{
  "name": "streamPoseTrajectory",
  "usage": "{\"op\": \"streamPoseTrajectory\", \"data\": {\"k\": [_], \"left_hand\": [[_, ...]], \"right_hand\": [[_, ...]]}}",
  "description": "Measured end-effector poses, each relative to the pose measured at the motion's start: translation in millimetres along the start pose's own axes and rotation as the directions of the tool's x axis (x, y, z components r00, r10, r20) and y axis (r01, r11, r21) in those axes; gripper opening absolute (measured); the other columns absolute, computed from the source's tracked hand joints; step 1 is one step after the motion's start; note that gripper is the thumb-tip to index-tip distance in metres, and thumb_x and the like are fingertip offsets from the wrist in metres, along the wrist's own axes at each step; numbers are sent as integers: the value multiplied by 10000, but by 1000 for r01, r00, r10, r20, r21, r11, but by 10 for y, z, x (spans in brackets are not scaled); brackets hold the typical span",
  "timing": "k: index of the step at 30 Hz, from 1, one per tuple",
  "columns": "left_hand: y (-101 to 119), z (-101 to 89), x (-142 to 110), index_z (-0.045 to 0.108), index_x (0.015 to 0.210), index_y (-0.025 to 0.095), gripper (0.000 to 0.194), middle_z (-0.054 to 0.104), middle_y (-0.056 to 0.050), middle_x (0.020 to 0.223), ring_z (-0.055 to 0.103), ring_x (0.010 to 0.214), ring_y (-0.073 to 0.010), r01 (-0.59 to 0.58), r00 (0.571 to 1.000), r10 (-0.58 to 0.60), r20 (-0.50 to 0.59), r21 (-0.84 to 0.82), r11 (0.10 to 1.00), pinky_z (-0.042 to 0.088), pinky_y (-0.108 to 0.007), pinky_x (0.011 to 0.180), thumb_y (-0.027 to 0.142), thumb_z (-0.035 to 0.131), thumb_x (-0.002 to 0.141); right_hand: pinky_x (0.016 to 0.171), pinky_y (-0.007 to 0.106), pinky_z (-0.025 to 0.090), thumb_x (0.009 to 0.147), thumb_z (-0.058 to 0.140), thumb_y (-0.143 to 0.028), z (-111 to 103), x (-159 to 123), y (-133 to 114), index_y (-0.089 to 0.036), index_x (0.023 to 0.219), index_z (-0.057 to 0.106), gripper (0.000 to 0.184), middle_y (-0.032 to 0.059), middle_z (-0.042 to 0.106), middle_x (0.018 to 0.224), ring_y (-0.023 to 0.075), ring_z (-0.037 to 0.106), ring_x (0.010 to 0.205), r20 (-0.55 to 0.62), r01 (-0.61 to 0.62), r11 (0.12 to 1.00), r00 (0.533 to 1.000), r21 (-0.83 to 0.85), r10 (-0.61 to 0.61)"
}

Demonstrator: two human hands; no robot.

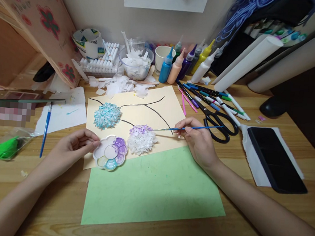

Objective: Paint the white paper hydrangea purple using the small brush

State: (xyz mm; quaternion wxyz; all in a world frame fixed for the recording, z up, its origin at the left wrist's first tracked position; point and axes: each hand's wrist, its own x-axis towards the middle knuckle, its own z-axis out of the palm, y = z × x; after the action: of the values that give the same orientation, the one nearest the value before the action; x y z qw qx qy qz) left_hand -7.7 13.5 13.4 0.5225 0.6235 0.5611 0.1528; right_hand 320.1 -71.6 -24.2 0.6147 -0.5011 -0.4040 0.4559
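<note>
My right hand (196, 137) pinches a thin blue paintbrush (185, 128), its tip touching the purple-tinted top of a white paper flower (142, 143). My left hand (80, 144) grips the edge of a flower-shaped paint palette (111, 151) between thumb and fingers. Purple paint fills the palette's right wells, and a blue one sits at its bottom. The paper flower lies on a cream sheet (152, 112) with drawn black branch lines. A blue-and-white paper flower (108, 116) sits to its left. Under the hands spreads a green sheet (151, 190), partly beneath the cream one.
Behind stand paint bottles (165, 69), a paper cup (162, 58) and a bowl of paper scraps (136, 63). At right lie black scissors (218, 123), several markers (210, 98) and a phone (276, 156). Another brush (46, 129) and a green bag (4, 147) are at left.
</note>
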Motion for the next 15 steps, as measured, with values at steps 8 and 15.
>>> {"op": "streamPoseTrajectory", "data": {"k": [8, 15], "left_hand": [[24, 11, -1, 626, 836, 177, 299, 623, -7, 798, 570, 747, -136, 6, 1000, -5, 9, -14, 1000, 459, -236, 677, 443, 714, 733], [36, 11, -4, 626, 846, 172, 280, 626, -8, 811, 566, 757, -138, -17, 1000, 17, 21, -5, 1000, 452, -233, 673, 429, 700, 761]], "right_hand": [[663, 250, 424, 859, 533, -224, 3, -15, 8, -223, 811, 653, 130, -13, 617, 817, 118, 571, 749, 12, -5, 1000, 1000, 0, 5], [666, 249, 422, 859, 540, -237, -7, -21, 7, -218, 810, 653, 124, -9, 612, 816, 118, 570, 754, 9, 8, 1000, 1000, -30, -8]]}}
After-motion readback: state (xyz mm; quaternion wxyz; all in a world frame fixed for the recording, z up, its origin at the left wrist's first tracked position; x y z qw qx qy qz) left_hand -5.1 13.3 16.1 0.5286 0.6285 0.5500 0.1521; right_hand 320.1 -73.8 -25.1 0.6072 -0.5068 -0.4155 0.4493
